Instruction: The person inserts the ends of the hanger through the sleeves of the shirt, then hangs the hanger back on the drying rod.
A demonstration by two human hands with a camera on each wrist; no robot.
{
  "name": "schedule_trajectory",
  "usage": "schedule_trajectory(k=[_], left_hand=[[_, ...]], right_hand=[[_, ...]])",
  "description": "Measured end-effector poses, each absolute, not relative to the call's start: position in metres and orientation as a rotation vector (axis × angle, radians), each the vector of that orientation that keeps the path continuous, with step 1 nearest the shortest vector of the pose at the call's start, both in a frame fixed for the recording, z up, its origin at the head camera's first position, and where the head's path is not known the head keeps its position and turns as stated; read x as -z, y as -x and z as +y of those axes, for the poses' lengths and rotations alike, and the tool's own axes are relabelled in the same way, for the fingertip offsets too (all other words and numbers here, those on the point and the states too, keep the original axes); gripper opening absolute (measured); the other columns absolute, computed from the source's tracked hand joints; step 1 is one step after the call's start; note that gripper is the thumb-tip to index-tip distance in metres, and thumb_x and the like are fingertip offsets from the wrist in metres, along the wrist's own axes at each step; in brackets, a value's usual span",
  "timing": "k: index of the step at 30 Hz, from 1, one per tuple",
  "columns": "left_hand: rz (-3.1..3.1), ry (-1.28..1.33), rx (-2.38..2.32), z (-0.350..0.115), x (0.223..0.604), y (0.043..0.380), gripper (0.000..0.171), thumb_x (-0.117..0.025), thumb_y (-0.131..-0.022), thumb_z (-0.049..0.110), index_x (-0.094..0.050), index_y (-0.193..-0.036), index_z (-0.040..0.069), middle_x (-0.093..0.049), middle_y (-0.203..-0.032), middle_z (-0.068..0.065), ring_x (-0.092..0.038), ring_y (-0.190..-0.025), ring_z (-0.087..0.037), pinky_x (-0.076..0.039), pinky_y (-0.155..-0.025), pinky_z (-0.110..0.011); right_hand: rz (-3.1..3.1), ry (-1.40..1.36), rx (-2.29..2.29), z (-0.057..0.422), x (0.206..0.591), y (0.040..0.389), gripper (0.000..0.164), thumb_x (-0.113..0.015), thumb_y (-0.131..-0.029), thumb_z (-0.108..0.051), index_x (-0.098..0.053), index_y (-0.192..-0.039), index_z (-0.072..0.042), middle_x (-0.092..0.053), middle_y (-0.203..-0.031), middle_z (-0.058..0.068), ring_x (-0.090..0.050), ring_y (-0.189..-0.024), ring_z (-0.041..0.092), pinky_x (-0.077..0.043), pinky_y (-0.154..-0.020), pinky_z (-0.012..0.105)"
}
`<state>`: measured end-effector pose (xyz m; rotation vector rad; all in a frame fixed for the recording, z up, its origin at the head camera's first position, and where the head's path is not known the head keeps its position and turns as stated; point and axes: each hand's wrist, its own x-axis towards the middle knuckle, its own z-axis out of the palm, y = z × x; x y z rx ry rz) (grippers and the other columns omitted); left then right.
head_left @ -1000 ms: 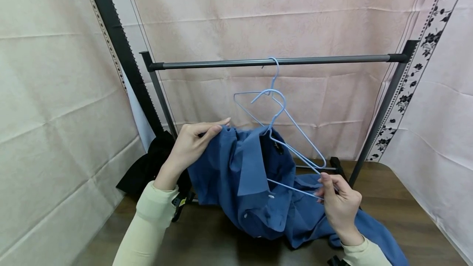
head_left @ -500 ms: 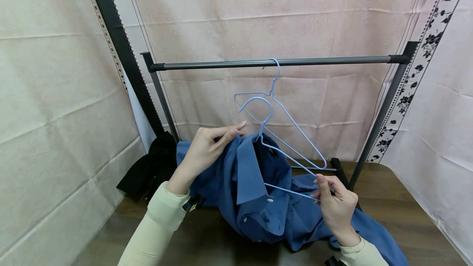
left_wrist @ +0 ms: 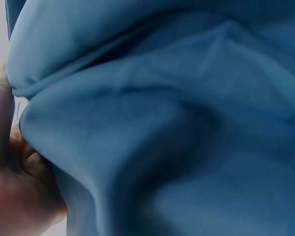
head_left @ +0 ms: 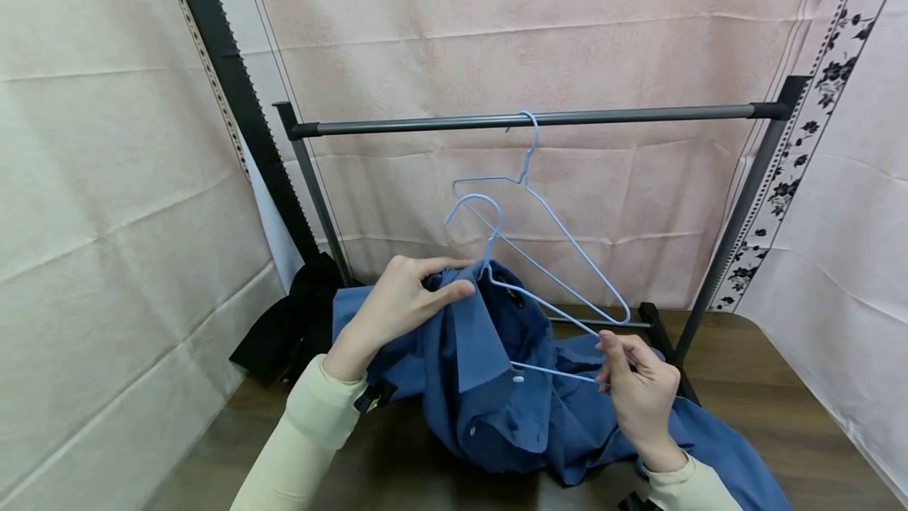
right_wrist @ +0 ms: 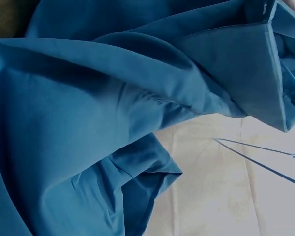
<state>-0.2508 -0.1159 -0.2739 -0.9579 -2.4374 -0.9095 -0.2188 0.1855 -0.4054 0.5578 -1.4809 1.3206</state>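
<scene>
The blue collared shirt (head_left: pixel 496 424) hangs in loose folds just above the worktop (head_left: pixel 766 361), beneath the left hand (head_left: pixel 407 302); its lower right end passes behind the right forearm and is cut off at the bottom edge; from where I stand, contact with the worktop cannot be confirmed. The left hand grips the shirt beside the collar (head_left: pixel 478 345), thumb in front; the other fingers are largely hidden behind cloth; in the left wrist view, fabric covers most of the grip. The right hand (head_left: pixel 641 389) pinches one corner of the light-blue wire hanger (head_left: pixel 556 372), its fingers closed narrow over the bend; the hanger's hook stands clear above the collar; its opposite end is concealed inside the shirt. The second wire hanger (head_left: pixel 574 242) hangs from the rail (head_left: pixel 638 113), partly overlapped by the first; the right wrist view shows thin wires, though which hanger they belong to cannot be told; the black cloth (head_left: pixel 284 337) at far left lacks discernible detail.
</scene>
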Motion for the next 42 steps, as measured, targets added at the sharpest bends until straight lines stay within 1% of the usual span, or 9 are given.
schedule_trajectory(k=[3,7,14,17,23,29,33,38,42], left_hand=[[-2.476,0.958,0.942,-0.119,0.276,0.256,0.059,-0.049,-0.097,0.064,-0.077,-0.115,0.015,-0.073,-0.087,0.002,-0.063,-0.072,-0.008,-0.054,-0.078,-0.032],[-2.498,0.994,0.992,-0.122,0.275,0.261,0.049,-0.046,-0.104,0.053,-0.078,-0.097,0.016,-0.06,-0.068,0.003,-0.06,-0.066,-0.012,-0.05,-0.07,-0.032],[-2.509,1.01,0.986,-0.121,0.276,0.257,0.03,-0.063,-0.1,0.042,-0.078,-0.104,0.016,-0.073,-0.092,0.007,-0.064,-0.079,-0.004,-0.054,-0.077,-0.03],[-2.484,1.025,0.979,-0.12,0.276,0.255,0.025,-0.065,-0.099,0.042,-0.075,-0.096,0.019,-0.065,-0.078,0.007,-0.061,-0.069,-0.006,-0.052,-0.07,-0.03],[-2.415,1.027,0.961,-0.121,0.277,0.253,0.019,-0.068,-0.097,0.039,-0.069,-0.089,0.021,-0.055,-0.069,0.01,-0.056,-0.065,-0.007,-0.047,-0.064,-0.028],[-2.299,1.001,0.855,-0.122,0.282,0.255,0.03,-0.064,-0.097,0.047,-0.066,-0.083,0.021,-0.038,-0.057,0.011,-0.045,-0.052,-0.005,-0.038,-0.052,-0.026],[-2.219,0.988,0.818,-0.121,0.286,0.256,0.039,-0.059,-0.095,0.054,-0.066,-0.08,0.019,-0.036,-0.054,0.012,-0.04,-0.047,-0.002,-0.034,-0.047,-0.025],[-2.1,1.006,0.833,-0.123,0.29,0.258,0.042,-0.06,-0.094,0.054,-0.064,-0.073,0.017,-0.035,-0.052,0.011,-0.033,-0.043,-0.001,-0.029,-0.043,-0.025],[-2.036,1.004,0.864,-0.125,0.29,0.262,0.041,-0.063,-0.094,0.05,-0.06,-0.069,0.018,-0.03,-0.05,0.01,-0.029,-0.041,-0.001,-0.026,-0.042,-0.024]], right_hand=[[-1.473,-0.59,-1.321,0.183,0.401,0.216,0.019,-0.065,-0.092,0.012,-0.066,-0.073,0.009,-0.051,-0.046,0.0,-0.044,-0.035,0.006,-0.038,-0.038,0.017],[-1.458,-0.616,-1.312,0.179,0.394,0.211,0.02,-0.065,-0.092,0.01,-0.066,-0.072,0.009,-0.05,-0.045,0.001,-0.043,-0.035,0.006,-0.038,-0.038,0.017],[-1.462,-0.63,-1.314,0.176,0.388,0.21,0.019,-0.065,-0.092,0.01,-0.066,-0.073,0.011,-0.049,-0.045,0.001,-0.043,-0.036,0.006,-0.039,-0.039,0.017],[-1.449,-0.649,-1.312,0.177,0.39,0.213,0.02,-0.066,-0.092,0.009,-0.066,-0.073,0.012,-0.05,-0.045,0.001,-0.044,-0.036,0.006,-0.039,-0.039,0.017],[-1.434,-0.678,-1.308,0.178,0.394,0.22,0.023,-0.069,-0.093,0.003,-0.067,-0.072,0.011,-0.051,-0.045,0.0,-0.044,-0.036,0.005,-0.038,-0.039,0.017],[-1.486,-0.702,-1.318,0.176,0.385,0.215,0.015,-0.069,-0.09,0.009,-0.069,-0.075,0.008,-0.05,-0.046,-0.001,-0.046,-0.038,0.005,-0.038,-0.039,0.019],[-1.53,-0.71,-1.349,0.176,0.378,0.212,0.013,-0.067,-0.087,0.015,-0.069,-0.076,0.009,-0.052,-0.047,0.0,-0.047,-0.038,0.006,-0.04,-0.039,0.019],[-1.54,-0.745,-1.48,0.182,0.387,0.215,0.008,-0.06,-0.091,0.017,-0.067,-0.09,0.013,-0.06,-0.06,0.005,-0.052,-0.043,0.009,-0.046,-0.04,0.02],[-1.581,-0.734,-1.608,0.185,0.392,0.216,0.02,-0.053,-0.1,0.006,-0.056,-0.119,0.014,-0.069,-0.083,0.007,-0.063,-0.056,0.01,-0.052,-0.047,0.023]])
